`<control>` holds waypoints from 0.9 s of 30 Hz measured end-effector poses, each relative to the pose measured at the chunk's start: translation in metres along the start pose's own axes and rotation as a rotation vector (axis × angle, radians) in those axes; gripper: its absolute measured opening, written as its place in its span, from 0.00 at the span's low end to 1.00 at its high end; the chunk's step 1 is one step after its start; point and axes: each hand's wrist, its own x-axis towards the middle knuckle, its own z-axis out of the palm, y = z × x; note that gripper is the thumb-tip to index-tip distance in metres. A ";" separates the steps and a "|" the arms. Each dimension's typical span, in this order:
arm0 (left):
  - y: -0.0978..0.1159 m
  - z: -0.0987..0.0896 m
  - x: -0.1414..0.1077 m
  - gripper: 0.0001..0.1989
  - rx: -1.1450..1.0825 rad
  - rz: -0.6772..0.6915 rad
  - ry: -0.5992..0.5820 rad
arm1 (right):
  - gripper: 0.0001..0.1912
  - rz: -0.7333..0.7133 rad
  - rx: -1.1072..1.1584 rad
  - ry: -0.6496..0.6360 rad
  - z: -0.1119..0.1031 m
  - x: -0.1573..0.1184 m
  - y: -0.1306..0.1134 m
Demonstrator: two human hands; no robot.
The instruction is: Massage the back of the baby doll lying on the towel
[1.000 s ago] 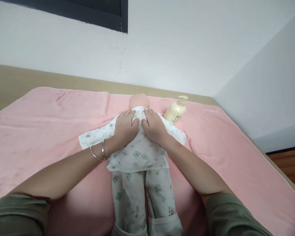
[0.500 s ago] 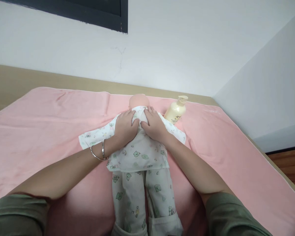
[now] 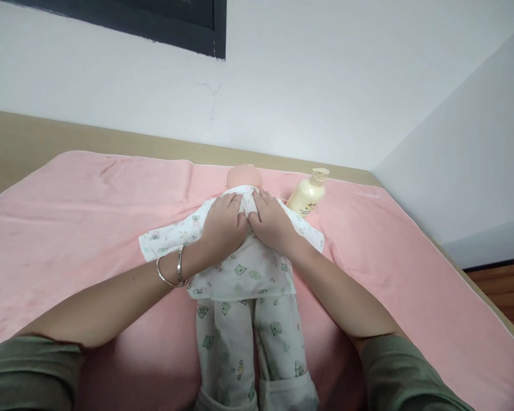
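Note:
A baby doll (image 3: 244, 176) lies on a pink cloth, its head toward the wall and its legs toward me. It wears a white printed top (image 3: 252, 279) and matching trousers (image 3: 233, 348); the sleeves spread out to both sides. Flat on the upper part of the top rests my left hand (image 3: 225, 224), fingers pointing toward the doll's head. My right hand (image 3: 273, 221) lies beside it in the same way, with the two thumbs close together. Neither hand grips anything. The doll's face does not show.
A cream pump bottle (image 3: 307, 195) stands by the doll's sleeve at the right. The pink cloth (image 3: 68, 228) covers most of the wooden surface (image 3: 21, 137). Behind rises a white wall (image 3: 304, 85) with a dark frame (image 3: 175, 31). Another wall closes off the right.
My left hand has slid slightly right and down on the doll's top, closer to my right hand, which has shifted slightly down. The doll and the bottle stay in place.

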 end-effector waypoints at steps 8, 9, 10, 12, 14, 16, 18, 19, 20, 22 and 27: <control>-0.004 -0.005 0.011 0.15 0.064 -0.023 -0.069 | 0.30 -0.033 -0.031 0.011 -0.001 -0.013 -0.011; -0.002 -0.005 0.008 0.16 0.096 0.012 -0.065 | 0.28 -0.027 0.004 0.011 -0.001 -0.010 -0.009; 0.001 -0.005 0.004 0.17 0.123 0.047 -0.055 | 0.25 -0.017 0.043 0.010 -0.002 -0.006 -0.005; 0.007 -0.005 -0.004 0.19 0.145 0.097 -0.022 | 0.20 0.015 0.109 0.010 -0.002 0.004 0.003; 0.012 -0.005 -0.011 0.21 0.135 0.119 0.010 | 0.18 0.043 0.137 0.023 -0.002 0.013 0.011; 0.015 -0.005 -0.015 0.22 0.110 0.129 0.030 | 0.19 0.053 0.124 0.038 -0.001 0.017 0.016; 0.014 -0.006 -0.012 0.21 0.085 0.120 0.029 | 0.21 0.047 0.073 0.034 -0.001 0.015 0.015; 0.012 -0.007 -0.008 0.19 0.077 0.104 0.015 | 0.22 0.035 0.038 0.028 -0.001 0.012 0.012; 0.009 -0.008 -0.004 0.16 0.073 0.082 -0.012 | 0.23 0.017 0.003 0.026 -0.001 0.007 0.008; 0.003 -0.011 0.005 0.11 0.057 0.016 -0.079 | 0.26 -0.038 -0.051 0.044 0.000 -0.005 -0.002; -0.011 -0.010 0.015 0.12 0.081 0.101 -0.079 | 0.29 -0.178 -0.024 0.094 0.005 -0.020 -0.017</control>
